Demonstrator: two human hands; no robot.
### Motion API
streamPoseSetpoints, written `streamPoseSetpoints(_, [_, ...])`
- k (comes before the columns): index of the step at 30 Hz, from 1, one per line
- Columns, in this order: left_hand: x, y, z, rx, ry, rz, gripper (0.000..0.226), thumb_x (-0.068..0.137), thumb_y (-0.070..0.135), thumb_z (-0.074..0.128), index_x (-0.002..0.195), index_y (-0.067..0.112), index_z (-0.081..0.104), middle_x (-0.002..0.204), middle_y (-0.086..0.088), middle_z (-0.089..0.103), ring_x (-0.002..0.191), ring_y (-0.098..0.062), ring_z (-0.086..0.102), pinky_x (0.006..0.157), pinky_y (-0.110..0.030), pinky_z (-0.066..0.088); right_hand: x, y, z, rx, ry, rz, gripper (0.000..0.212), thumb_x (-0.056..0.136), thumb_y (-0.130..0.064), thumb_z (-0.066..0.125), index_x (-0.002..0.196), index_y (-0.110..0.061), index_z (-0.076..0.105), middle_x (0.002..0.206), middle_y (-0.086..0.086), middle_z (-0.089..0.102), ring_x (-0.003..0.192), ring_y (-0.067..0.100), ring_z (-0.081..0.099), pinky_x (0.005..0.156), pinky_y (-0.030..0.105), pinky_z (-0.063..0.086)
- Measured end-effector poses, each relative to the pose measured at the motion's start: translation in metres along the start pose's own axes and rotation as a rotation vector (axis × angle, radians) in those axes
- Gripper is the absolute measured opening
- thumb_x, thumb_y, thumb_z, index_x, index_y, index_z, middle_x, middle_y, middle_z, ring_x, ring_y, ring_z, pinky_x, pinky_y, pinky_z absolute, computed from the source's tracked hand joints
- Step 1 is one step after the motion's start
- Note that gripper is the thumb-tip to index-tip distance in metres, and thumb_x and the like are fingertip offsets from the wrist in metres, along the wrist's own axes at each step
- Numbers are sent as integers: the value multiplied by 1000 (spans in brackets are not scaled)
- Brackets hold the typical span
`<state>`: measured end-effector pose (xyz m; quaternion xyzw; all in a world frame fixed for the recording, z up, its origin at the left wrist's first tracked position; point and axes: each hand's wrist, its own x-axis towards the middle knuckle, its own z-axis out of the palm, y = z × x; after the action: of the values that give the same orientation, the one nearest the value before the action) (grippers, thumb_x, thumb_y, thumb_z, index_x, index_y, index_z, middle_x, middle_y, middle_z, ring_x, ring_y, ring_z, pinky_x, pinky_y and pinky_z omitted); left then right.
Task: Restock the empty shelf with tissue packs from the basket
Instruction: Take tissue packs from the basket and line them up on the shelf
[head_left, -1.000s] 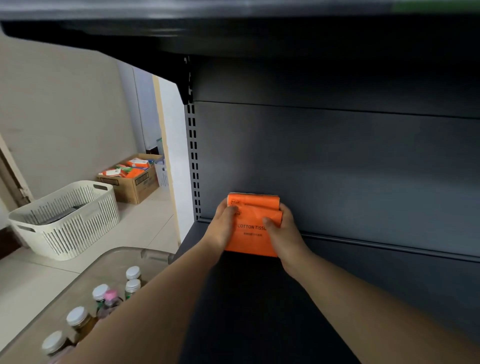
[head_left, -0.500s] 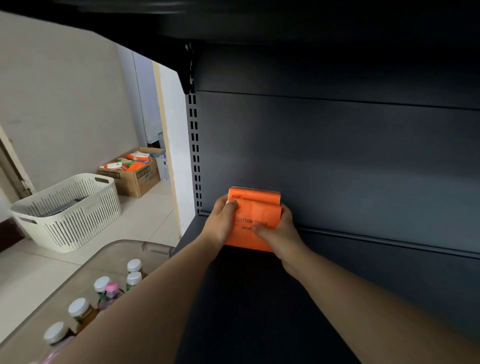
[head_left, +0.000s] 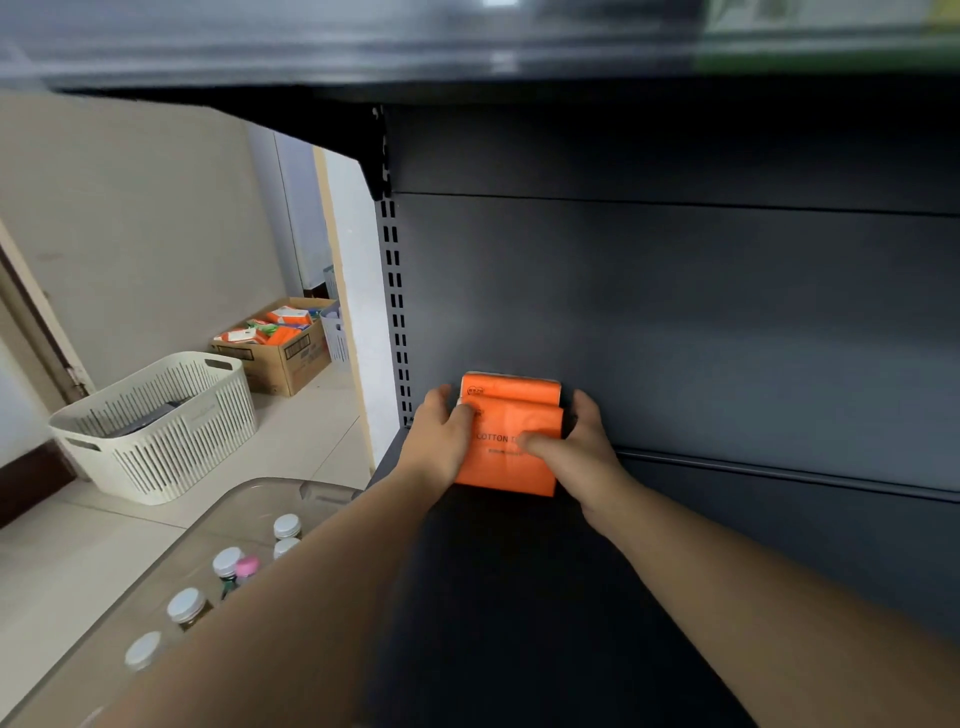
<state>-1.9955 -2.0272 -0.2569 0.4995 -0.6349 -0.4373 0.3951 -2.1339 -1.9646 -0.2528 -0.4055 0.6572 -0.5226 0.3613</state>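
Well inside the dark metal shelf (head_left: 519, 597), at its rear left corner, stand the orange tissue packs (head_left: 511, 457): soft, rectangular, wrapped in glossy plastic film with dark print on the front face. Two top edges show, one behind the other, and the rear one lies against the shelf's smooth matte back panel (head_left: 675, 322).

The left hand (head_left: 441, 436) grips the packs from the shelf's left end, thumb pressed on the front face and fingers curled round the side. The right hand (head_left: 582, 447) clamps the opposite side, its thumb laid flat across the printed lettering. Both bare forearms reach in over the shelf's front edge.

Along the shelf's left edge runs a grey upright (head_left: 395, 312) punched with paired rectangular slots.

Left of the shelf, on the pale tiled floor, sits a white plastic basket (head_left: 156, 426) with slatted walls and cut-out handles; something dark lies inside it, too indistinct to name. Farther back from the shelf is an open cardboard box (head_left: 280, 358) holding orange and white packets. Just left of the shelf's front, a clear rounded plastic tub (head_left: 249, 499) holds bottles (head_left: 227, 561) with round white caps and one pink cap.
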Motion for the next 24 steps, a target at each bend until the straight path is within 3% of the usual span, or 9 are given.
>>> streamPoseSetpoints(2, [-7,7,-3,49,22,54,43,99,30,41,140,17,38,140,-4,45,111,-14,46,91,-29,36,-4,-5,-4,-13,13,-19,95,81,-13,72,152,-25,10,153,1,28,132,22,40,107,42,39])
streamPoseSetpoints(7, [-23,26,-13,367,77,160,54,98,33,43,148,18,29,151,-5,33,137,-24,34,114,-43,29,-21,-19,-14,-165,30,-126,92,82,-15,71,152,-26,12,156,-3,17,137,19,32,96,28,33])
streamPoseSetpoints(12, [-51,47,-9,614,112,220,60,93,33,48,148,19,29,153,-3,30,142,-23,24,116,-47,20,-44,-23,-32,-590,69,-319,93,82,-22,69,153,-22,9,161,0,4,148,20,1,120,41,12])
streamPoseSetpoints(18, [-97,56,-1,813,59,278,69,91,41,45,151,24,17,159,-2,12,148,-21,1,117,-52,1,-81,-27,-56,-810,85,-366,92,83,-32,65,153,-26,6,162,-3,-3,148,19,-9,119,44,1])
streamPoseSetpoints(24, [-146,61,12,971,45,384,72,88,46,42,151,27,13,161,-3,8,149,-23,-2,117,-54,-1,-126,-25,-83,-946,67,-397,87,87,-38,60,152,-28,3,161,-5,-9,147,18,-14,118,43,-5])
